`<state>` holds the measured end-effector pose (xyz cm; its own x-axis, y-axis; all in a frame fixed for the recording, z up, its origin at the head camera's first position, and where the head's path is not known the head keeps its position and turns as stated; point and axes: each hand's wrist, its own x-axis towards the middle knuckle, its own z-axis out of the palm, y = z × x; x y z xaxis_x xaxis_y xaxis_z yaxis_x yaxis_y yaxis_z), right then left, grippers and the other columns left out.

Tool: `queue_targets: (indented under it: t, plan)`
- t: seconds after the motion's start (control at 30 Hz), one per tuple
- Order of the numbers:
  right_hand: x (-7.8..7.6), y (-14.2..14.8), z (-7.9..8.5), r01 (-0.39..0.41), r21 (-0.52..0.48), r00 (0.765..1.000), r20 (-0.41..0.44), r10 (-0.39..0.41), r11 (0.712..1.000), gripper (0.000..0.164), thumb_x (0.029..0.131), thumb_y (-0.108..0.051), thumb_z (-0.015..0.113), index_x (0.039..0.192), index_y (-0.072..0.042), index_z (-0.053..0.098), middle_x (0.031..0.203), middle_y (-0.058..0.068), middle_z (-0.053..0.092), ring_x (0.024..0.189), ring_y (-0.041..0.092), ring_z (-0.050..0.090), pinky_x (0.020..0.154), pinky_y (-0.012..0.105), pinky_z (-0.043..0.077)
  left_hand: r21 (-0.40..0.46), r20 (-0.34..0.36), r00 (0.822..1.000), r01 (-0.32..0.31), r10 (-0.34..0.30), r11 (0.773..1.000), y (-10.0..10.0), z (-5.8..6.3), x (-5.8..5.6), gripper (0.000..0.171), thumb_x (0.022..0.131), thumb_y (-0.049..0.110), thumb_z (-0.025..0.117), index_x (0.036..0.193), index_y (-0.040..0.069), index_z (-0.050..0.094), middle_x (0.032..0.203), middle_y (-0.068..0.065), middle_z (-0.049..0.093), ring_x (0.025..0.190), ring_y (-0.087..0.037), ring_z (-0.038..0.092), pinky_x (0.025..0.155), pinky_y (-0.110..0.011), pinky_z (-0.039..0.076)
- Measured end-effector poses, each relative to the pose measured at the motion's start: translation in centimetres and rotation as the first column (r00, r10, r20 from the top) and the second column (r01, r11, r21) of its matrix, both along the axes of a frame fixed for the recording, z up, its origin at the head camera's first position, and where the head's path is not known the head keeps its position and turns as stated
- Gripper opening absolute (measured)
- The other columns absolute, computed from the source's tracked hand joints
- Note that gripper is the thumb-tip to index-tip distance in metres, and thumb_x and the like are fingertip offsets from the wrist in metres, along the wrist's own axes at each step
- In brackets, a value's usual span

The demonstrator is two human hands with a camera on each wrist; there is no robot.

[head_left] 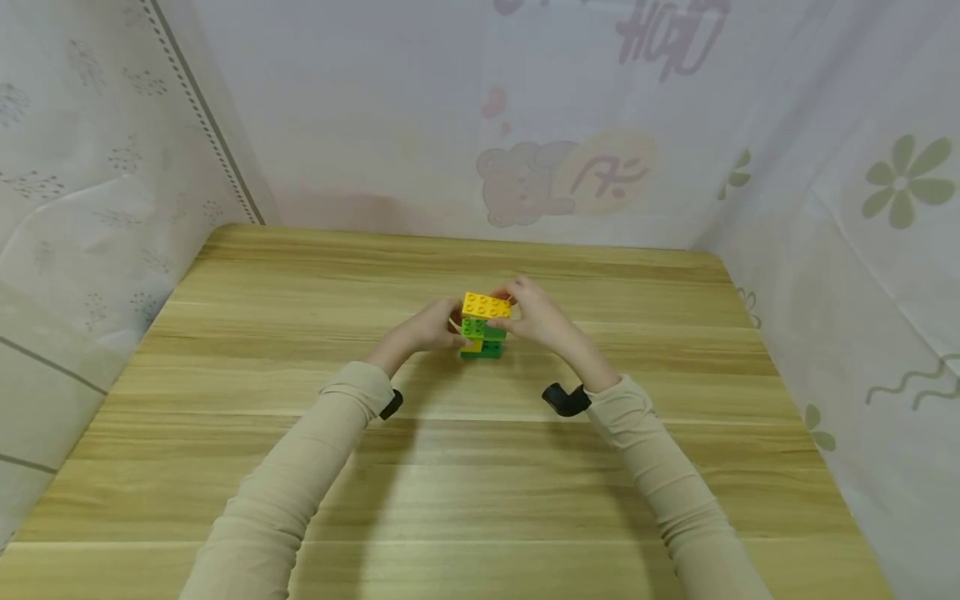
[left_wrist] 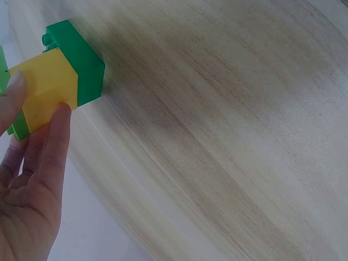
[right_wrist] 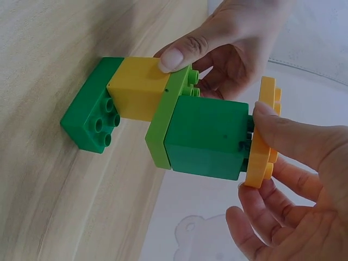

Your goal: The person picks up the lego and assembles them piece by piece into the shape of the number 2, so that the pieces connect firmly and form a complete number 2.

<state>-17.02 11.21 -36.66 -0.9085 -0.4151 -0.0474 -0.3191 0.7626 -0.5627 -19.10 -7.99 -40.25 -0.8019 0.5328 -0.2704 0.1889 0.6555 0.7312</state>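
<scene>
A small tower of toy building bricks stands on the wooden table. Its base is a dark green brick point(right_wrist: 87, 120), with a yellow block point(right_wrist: 137, 89) on one end. Above come a light green flat brick point(right_wrist: 159, 138) and a dark green block point(right_wrist: 206, 138). My left hand point(head_left: 435, 325) holds the yellow block between thumb and fingers. With my right hand point(head_left: 536, 315) I pinch a yellow flat brick point(head_left: 486, 306) at the tower's top. In the right wrist view, studs of the dark green block show in a narrow gap beneath it.
The wooden table point(head_left: 465, 500) stretches around the tower, its far edge against a pale printed cloth point(head_left: 375, 125). Patterned cloth also hangs along the left and right sides. A black wrist fitting point(head_left: 566, 400) sticks out inward from the right sleeve.
</scene>
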Motion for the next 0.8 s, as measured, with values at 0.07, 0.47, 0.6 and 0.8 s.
queue_targets:
  t: [0.07, 0.47, 0.6, 0.8]
  plan:
    - [-0.1, 0.0, -0.1, -0.006, -0.007, 1.000, 0.002, 0.006, 1.000, 0.044, 0.082, -0.024, 0.068, 0.118, -0.003, 0.054, 0.115, 0.013, 0.050, 0.107, 0.028, 0.050, 0.092, 0.041, 0.046, 0.004, 0.000, 1.000, 0.003, -0.003, 1.000, 0.0, 0.0, 0.0, 0.044, 0.081, 0.005, 0.067, 0.120, -0.004, 0.047, 0.111, -0.020, 0.055, 0.103, -0.033, 0.059, 0.089, -0.036, 0.051]
    - [-0.6, 0.7, -0.7, -0.037, -0.133, 0.998, 0.044, 0.043, 0.990, 0.044, 0.081, -0.020, 0.069, 0.119, -0.003, 0.056, 0.117, 0.013, 0.052, 0.107, 0.026, 0.051, 0.093, 0.038, 0.047, 0.011, -0.008, 1.000, 0.013, -0.012, 1.000, 0.0, -0.3, -0.2, 0.045, 0.081, 0.005, 0.067, 0.120, -0.003, 0.047, 0.110, -0.019, 0.055, 0.104, -0.031, 0.057, 0.091, -0.037, 0.050]
    - [-0.8, 0.9, -0.7, -0.045, -0.146, 0.997, 0.048, 0.053, 0.988, 0.044, 0.079, -0.020, 0.071, 0.118, -0.004, 0.058, 0.116, 0.011, 0.056, 0.105, 0.025, 0.052, 0.092, 0.038, 0.047, 0.008, -0.002, 1.000, 0.011, -0.011, 1.000, 0.1, -0.4, -0.2, 0.045, 0.081, 0.006, 0.067, 0.120, -0.002, 0.047, 0.110, -0.019, 0.056, 0.103, -0.031, 0.058, 0.090, -0.037, 0.050]
    - [-1.2, 0.9, -0.7, -0.064, -0.124, 0.997, 0.044, 0.070, 0.990, 0.043, 0.079, -0.022, 0.071, 0.117, -0.006, 0.060, 0.116, 0.010, 0.060, 0.103, 0.023, 0.055, 0.091, 0.037, 0.048, 0.010, 0.002, 1.000, 0.008, -0.008, 1.000, 0.0, -0.3, -0.1, 0.045, 0.081, 0.006, 0.067, 0.121, -0.002, 0.047, 0.110, -0.019, 0.055, 0.104, -0.031, 0.057, 0.091, -0.037, 0.050]
